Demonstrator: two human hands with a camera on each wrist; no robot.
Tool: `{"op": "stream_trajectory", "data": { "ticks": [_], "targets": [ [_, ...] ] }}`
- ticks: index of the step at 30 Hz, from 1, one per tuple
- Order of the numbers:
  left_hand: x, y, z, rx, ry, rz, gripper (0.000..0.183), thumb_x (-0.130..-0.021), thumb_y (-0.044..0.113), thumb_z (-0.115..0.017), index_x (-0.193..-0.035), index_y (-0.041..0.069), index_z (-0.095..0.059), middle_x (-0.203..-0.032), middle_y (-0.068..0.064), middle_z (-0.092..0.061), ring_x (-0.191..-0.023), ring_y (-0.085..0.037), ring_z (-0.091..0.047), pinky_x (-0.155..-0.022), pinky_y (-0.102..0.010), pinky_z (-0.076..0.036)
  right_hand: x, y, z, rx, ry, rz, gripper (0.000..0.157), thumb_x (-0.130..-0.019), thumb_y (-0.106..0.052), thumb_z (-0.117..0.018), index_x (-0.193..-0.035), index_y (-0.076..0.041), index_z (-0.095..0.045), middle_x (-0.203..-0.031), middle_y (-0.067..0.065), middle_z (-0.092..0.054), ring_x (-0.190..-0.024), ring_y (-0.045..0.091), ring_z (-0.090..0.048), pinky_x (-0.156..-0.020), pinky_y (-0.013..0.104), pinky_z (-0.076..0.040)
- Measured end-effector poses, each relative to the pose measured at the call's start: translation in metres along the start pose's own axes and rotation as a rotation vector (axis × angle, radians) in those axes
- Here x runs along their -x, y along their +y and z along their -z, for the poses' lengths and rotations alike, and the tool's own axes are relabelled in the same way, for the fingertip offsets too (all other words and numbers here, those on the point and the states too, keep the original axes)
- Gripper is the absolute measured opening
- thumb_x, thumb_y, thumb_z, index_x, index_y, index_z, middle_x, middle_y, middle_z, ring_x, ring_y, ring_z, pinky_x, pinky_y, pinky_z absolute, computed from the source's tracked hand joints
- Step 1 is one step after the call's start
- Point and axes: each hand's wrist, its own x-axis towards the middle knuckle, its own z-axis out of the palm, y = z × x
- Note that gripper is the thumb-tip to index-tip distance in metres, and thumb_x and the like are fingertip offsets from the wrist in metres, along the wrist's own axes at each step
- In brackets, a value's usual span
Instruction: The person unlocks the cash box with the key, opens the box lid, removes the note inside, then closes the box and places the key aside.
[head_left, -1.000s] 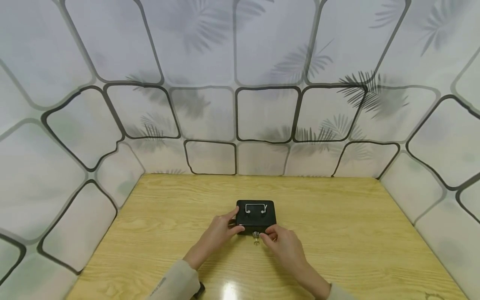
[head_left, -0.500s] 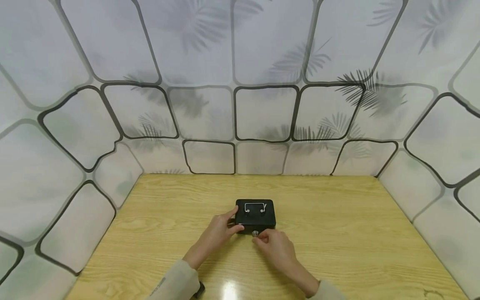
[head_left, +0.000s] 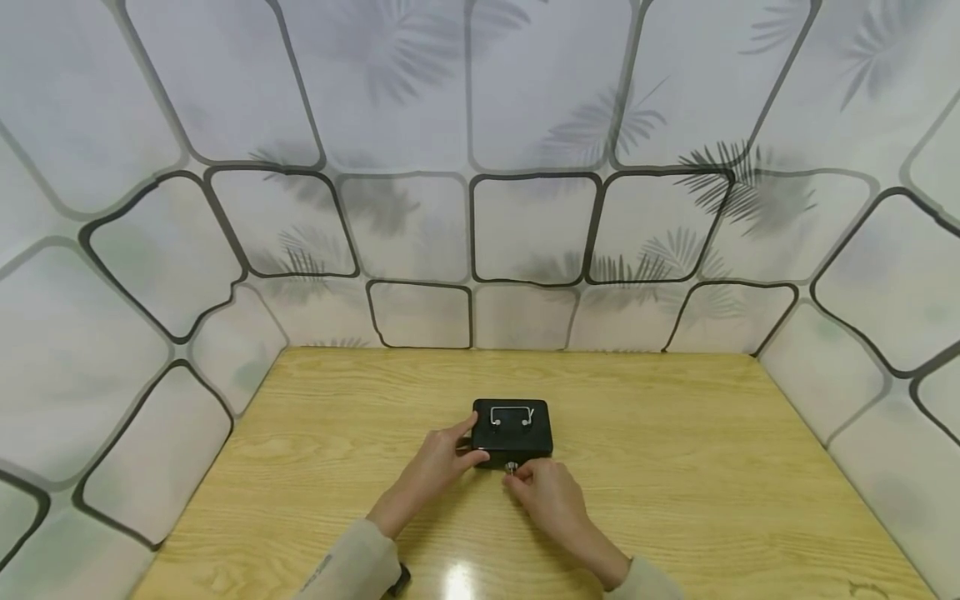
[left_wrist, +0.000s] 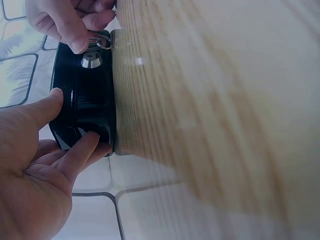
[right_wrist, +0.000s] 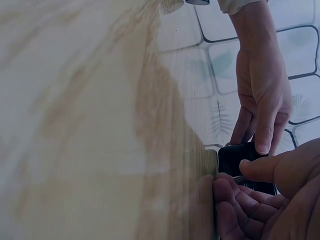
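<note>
A small black cash box with a thin wire handle on its lid sits on the wooden table. My left hand grips the box's left end, thumb at the front and fingers along the side. At the silver lock on the front, my right hand pinches a key between thumb and forefinger. A key ring hangs beside that key in the left wrist view. The right fingers cover most of the key. The lid is down.
The light wooden table reaches back to a pale patterned curtain, which also runs along both sides. A dark band shows under the left sleeve.
My right hand has moved left from the box's front right corner to the lock and now pinches the key, which hung free before. The left hand and box have stayed put.
</note>
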Motion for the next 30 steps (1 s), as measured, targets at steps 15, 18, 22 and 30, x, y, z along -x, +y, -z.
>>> {"op": "stream_trajectory", "data": {
  "ticks": [15, 18, 22, 30],
  "targets": [
    [0.0, 0.0, 0.0, -0.013, -0.002, 0.011, 0.07, -0.096, 0.024, -0.076, -0.15, -0.008, -0.046, -0.138, -0.028, -0.058, -0.114, -0.029, -0.068, -0.069, -0.024, -0.052, -0.004, 0.007, 0.003, -0.334, -0.17, -0.132, 0.027, -0.098, -0.012, -0.07, -0.073, -0.004, -0.075, -0.06, 0.001, -0.066, -0.046, 0.01, -0.06, -0.045, 0.022, -0.049],
    [0.001, 0.001, 0.0, -0.015, 0.001, 0.005, 0.069, -0.096, 0.023, -0.076, -0.15, -0.008, -0.046, -0.137, -0.028, -0.059, -0.114, -0.03, -0.068, -0.07, -0.023, -0.052, -0.005, 0.008, 0.002, -0.374, -0.181, -0.144, 0.026, -0.098, -0.01, -0.069, -0.074, -0.002, -0.075, -0.061, 0.003, -0.068, -0.047, 0.011, -0.061, -0.045, 0.024, -0.051],
    [0.001, 0.001, 0.0, -0.026, 0.003, 0.003, 0.07, -0.095, 0.025, -0.076, -0.149, -0.008, -0.047, -0.136, -0.028, -0.06, -0.113, -0.028, -0.069, -0.07, -0.025, -0.053, -0.005, 0.01, 0.001, -0.409, -0.186, -0.16, 0.025, -0.098, -0.009, -0.068, -0.075, -0.001, -0.075, -0.063, 0.003, -0.069, -0.047, 0.011, -0.063, -0.045, 0.025, -0.053],
    [0.001, 0.001, -0.001, -0.03, -0.003, 0.012, 0.069, -0.096, 0.025, -0.075, -0.15, -0.007, -0.046, -0.136, -0.027, -0.061, -0.111, -0.025, -0.069, -0.068, -0.025, -0.05, -0.003, 0.01, 0.0, -0.498, -0.224, -0.215, 0.025, -0.101, -0.01, -0.065, -0.081, 0.003, -0.074, -0.066, 0.006, -0.07, -0.048, 0.011, -0.062, -0.043, 0.027, -0.053]
  ]
}}
